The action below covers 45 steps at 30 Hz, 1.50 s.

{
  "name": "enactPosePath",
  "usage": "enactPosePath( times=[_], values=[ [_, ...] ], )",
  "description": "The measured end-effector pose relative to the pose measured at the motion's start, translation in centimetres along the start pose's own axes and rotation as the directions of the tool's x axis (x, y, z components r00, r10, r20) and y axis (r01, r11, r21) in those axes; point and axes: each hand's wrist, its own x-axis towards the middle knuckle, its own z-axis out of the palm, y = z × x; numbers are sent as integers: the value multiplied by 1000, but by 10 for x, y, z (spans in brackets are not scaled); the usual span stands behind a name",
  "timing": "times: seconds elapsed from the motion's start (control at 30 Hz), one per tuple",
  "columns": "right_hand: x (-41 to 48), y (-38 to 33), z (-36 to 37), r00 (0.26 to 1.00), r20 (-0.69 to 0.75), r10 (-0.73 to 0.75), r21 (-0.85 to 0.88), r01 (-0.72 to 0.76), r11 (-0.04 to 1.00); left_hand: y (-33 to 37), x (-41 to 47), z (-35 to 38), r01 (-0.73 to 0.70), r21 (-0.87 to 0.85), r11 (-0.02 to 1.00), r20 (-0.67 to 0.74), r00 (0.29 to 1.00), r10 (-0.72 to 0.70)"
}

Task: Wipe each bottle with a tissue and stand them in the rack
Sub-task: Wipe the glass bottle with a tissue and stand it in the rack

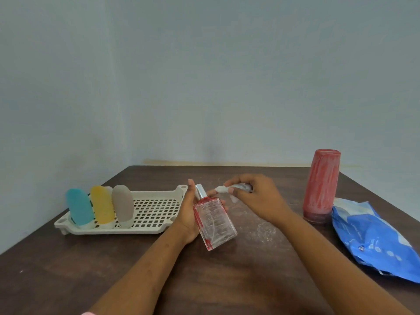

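Forearms (pixel 145 269) reach over the table (pixel 227 280); the left hand (pixel 187 214) has its grip clamped on the glass bottle (pixel 216 223), long axis tilted, nozzle up and away. Just right of the nozzle the right hand (pixel 259 198) pinches the tissue (pixel 223 189); the rack (pixel 156 210) lies left of that grip.

A clear bottle (pixel 214 220), red-smeared with a silver sprayer, is held tilted over the bench's middle, with a twisted white tissue (pixel 223 189) just beside its top. The cream slotted rack (pixel 154 210) lies near the left edge. At its left end a teal bottle (pixel 79 206), a yellow bottle (pixel 102 204) and a grey bottle (pixel 122 205) stand upright. A tall red bottle (pixel 321 185) stands near the right edge.
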Motion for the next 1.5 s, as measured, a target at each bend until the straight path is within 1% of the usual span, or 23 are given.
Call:
enactPosePath(
  times=[0.07, 0.1, 0.17, 0.3, 0.4, 0.53, 0.6, 0.7, 0.87, 0.93, 1.03, 1.07, 1.23, 1.33, 1.43, 1.5],
  values=[
    [-3, 8, 15, 999, -42, 12, 43, -10, 999, -2, 3, -1, -9, 1, 1000, -9, 1000, 9],
    [-4, 11, 22, 998, -56, 9, 38, -7, 999, -3, 4, -1, -1, 9, 1000, -12, 1000, 1],
    [-4, 14, 30, 998, -41, -40, -22, 40, 999, -3, 6, -1, 14, 30, 999, -9, 1000, -14],
    [-6, 14, 38, 983, 82, -165, -186, 178, 966, -4, 7, -3, 27, 27, 999, -18, 999, -27],
    [-7, 14, 41, 976, 83, -203, -251, 217, 943, -4, 8, -4, 26, 26, 999, -3, 1000, -26],
    [-11, 9, 45, 978, 43, -204, -221, 208, 953, -2, 7, -3, 48, 33, 998, 18, 999, -48],
    [-15, 5, 46, 968, 93, -233, -215, 248, 945, 0, 5, -1, 59, 49, 997, 40, 997, -61],
    [-18, 2, 46, 952, 152, -266, -256, 298, 920, 2, 2, 2, 66, 52, 996, 48, 996, -69],
    [-16, 7, 45, 964, 80, -255, -286, 267, 920, 2, 2, 3, 55, 32, 998, 39, 998, -57],
    [-19, 3, 49, 950, 101, -294, -301, 311, 901, 2, 3, 1, 61, 55, 997, 52, 997, -64],
    [-23, -3, 56, 911, 188, -368, -311, 410, 857, 3, 2, 0, 48, 110, 993, 51, 997, -54],
    [-22, -3, 56, 910, 192, -369, -307, 412, 858, 3, 2, 0, 44, 118, 992, 53, 997, -50],
    [-18, 7, 49, 942, 52, -331, -267, 333, 904, 2, 3, 1, 59, 97, 994, 38, 997, -63],
    [-20, -6, 56, 930, 81, -358, -277, 366, 888, 3, 1, 2, 53, 98, 994, 44, 997, -57],
    [-22, -12, 61, 890, 115, -441, -289, 455, 842, 2, 2, 0, 36, 130, 991, 52, 998, -43],
    [-19, -3, 56, 910, 131, -394, -258, 415, 872, 1, 1, 0, 40, 103, 994, 63, 997, -47]
  ],
)
